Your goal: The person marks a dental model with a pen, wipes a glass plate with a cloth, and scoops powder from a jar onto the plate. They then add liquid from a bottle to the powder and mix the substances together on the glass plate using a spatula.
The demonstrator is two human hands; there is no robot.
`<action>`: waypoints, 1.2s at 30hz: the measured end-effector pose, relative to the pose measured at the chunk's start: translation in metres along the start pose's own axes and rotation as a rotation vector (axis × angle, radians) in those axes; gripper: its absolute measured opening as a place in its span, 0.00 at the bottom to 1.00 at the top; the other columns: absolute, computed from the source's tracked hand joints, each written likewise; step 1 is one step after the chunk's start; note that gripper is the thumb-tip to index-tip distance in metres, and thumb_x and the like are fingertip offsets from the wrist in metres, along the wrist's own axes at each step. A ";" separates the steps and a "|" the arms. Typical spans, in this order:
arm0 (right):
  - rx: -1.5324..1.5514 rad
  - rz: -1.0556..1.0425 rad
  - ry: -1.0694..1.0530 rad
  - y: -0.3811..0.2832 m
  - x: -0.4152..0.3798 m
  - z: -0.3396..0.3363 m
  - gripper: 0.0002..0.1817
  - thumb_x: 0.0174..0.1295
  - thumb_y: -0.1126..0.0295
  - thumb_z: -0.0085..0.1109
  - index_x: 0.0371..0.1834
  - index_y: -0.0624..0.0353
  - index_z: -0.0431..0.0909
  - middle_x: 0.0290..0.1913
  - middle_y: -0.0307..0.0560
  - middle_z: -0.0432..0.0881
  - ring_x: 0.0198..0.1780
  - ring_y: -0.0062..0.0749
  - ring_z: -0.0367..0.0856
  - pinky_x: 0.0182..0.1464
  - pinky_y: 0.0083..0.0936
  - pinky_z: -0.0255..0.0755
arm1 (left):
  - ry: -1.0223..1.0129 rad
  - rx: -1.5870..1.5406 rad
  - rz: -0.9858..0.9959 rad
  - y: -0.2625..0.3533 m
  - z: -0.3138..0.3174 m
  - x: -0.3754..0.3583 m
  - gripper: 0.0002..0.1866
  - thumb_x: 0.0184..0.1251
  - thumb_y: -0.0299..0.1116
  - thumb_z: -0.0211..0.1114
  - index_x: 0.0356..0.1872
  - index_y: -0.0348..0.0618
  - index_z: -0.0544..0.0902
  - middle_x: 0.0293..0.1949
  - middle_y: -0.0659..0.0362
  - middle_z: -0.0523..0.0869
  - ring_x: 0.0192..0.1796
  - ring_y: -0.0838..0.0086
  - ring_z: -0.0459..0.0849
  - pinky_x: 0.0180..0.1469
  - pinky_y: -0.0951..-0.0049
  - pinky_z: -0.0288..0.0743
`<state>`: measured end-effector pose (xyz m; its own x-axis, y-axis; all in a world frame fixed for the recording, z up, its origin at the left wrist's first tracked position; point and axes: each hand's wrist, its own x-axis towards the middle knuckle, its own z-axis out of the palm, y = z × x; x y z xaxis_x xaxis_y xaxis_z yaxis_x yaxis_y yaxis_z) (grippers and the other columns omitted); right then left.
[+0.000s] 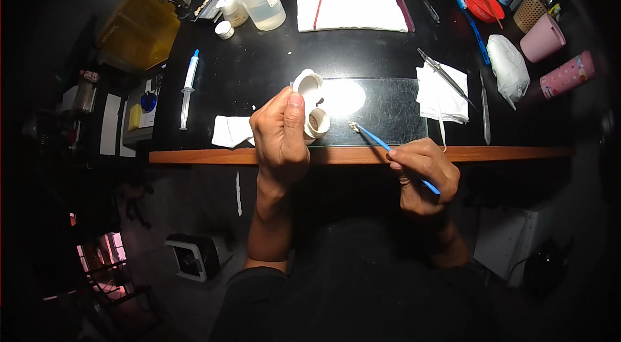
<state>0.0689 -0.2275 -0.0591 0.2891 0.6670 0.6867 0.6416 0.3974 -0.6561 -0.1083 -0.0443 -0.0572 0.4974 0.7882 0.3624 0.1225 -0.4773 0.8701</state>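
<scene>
Just beside left hand point(283, 128), white tissue point(231, 131)

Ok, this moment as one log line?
left hand: holding open white jar | right hand: holding thin blue tool, clump on tip | glass plate: under tip | tweezers: on white tissue

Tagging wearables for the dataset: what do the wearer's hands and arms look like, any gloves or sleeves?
Left hand and right hand: no gloves; no rings, watch or bracelet visible. Dark, plain-looking left sleeve ends above the bare left forearm. Right sleeve edge: too dark to tell.
</scene>
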 end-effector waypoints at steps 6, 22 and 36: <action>-0.020 0.031 0.011 -0.001 0.000 0.001 0.12 0.62 0.86 0.75 0.48 0.64 0.90 0.39 0.50 0.92 0.38 0.37 0.91 0.42 0.28 0.83 | 0.008 -0.002 0.006 0.002 0.001 0.001 0.28 0.90 0.42 0.47 0.50 0.26 0.89 0.36 0.53 0.92 0.36 0.77 0.87 0.39 0.76 0.77; -0.102 -0.106 -0.057 0.003 -0.006 -0.006 0.15 0.57 0.86 0.78 0.48 0.66 0.92 0.37 0.49 0.89 0.36 0.37 0.88 0.37 0.29 0.80 | -0.009 -0.035 0.003 0.005 0.000 0.000 0.27 0.90 0.42 0.47 0.50 0.26 0.89 0.36 0.54 0.92 0.37 0.78 0.86 0.39 0.76 0.77; -0.101 -0.083 -0.026 0.003 -0.004 -0.012 0.16 0.55 0.86 0.78 0.48 0.66 0.92 0.40 0.50 0.90 0.38 0.36 0.89 0.39 0.29 0.81 | -0.010 -0.048 0.018 0.002 0.001 0.000 0.27 0.90 0.42 0.48 0.49 0.26 0.89 0.35 0.55 0.91 0.36 0.79 0.86 0.39 0.77 0.76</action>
<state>0.0776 -0.2364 -0.0598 0.2147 0.6512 0.7279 0.7313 0.3868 -0.5617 -0.1076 -0.0457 -0.0555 0.5076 0.7758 0.3749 0.0721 -0.4719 0.8787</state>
